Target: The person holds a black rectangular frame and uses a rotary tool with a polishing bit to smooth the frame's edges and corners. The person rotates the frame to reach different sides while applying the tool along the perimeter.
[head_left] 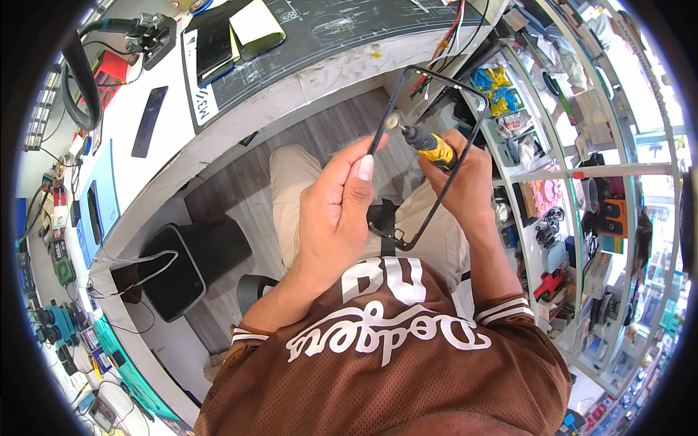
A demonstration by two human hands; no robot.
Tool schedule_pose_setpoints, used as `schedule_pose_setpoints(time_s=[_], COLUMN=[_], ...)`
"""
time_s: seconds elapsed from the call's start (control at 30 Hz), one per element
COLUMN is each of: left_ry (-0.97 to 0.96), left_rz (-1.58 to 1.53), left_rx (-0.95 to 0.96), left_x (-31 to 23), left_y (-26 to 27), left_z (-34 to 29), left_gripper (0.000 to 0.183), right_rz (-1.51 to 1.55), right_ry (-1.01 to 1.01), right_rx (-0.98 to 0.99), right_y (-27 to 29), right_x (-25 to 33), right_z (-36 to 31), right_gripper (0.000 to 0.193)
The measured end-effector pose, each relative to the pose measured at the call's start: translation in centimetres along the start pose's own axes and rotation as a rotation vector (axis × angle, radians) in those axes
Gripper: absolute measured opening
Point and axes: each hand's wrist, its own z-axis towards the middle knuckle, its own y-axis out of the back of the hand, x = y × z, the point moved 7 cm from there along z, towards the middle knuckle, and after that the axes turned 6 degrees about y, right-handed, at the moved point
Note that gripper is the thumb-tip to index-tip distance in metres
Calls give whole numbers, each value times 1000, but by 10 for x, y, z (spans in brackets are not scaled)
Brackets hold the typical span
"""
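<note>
My left hand [336, 207] pinches the left side of a thin black rectangular frame [438, 206], which looks like a phone's mid-frame with its centre open. The frame is held up tilted over my lap. In my right hand [467, 178] is a yellow and black rotary tool [438, 151], gripped around its body behind the frame's right side. The tool points left through the frame's opening. Its small pale round tip [393, 120] is at the inner edge of the frame's left side, just above my left fingers. I cannot tell whether the tip touches.
A white workbench [240, 134] curves around ahead and left, carrying a dark mat [320, 36], phones [150, 121] and a clamp stand [153, 36]. Below it stands a black bin [171, 280]. Glass shelves [582, 174] packed with goods rise close on my right. Wires [454, 33] hang ahead.
</note>
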Motion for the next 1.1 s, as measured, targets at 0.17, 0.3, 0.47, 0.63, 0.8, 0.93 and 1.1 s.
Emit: schedule_pose_setpoints(time_s=[0.17, 0.3, 0.47, 0.63, 0.8, 0.93, 1.1], left_ry=[-24, -57, -64, -69, -104, -53, -46], left_rz=[78, 98, 82, 61, 73, 73, 80], left_rx=[-2, -6, 5, -4, -9, 4, 16], left_x=[-1, 1, 2, 5, 7, 9, 9], left_y=[3, 2, 2, 0, -1, -3, -4], left_z=[0, -1, -1, -3, -2, -3, -4], left_gripper=[33, 33, 33, 34, 34, 34, 35], right_rz=[-20, -51, -51, -91, -67, -92, -81], right_ry=[33, 99, 113, 91, 88, 76, 62], right_rx=[-70, -108, -158, -149, -181, -196, -222], right_y=[6, 8, 10, 12, 13, 14, 16], right_x=[5, 12, 10, 9, 4, -2, -4], right_z=[8, 8, 12, 10, 13, 12, 12], right_gripper=[24, 17, 18, 18, 16, 15, 16])
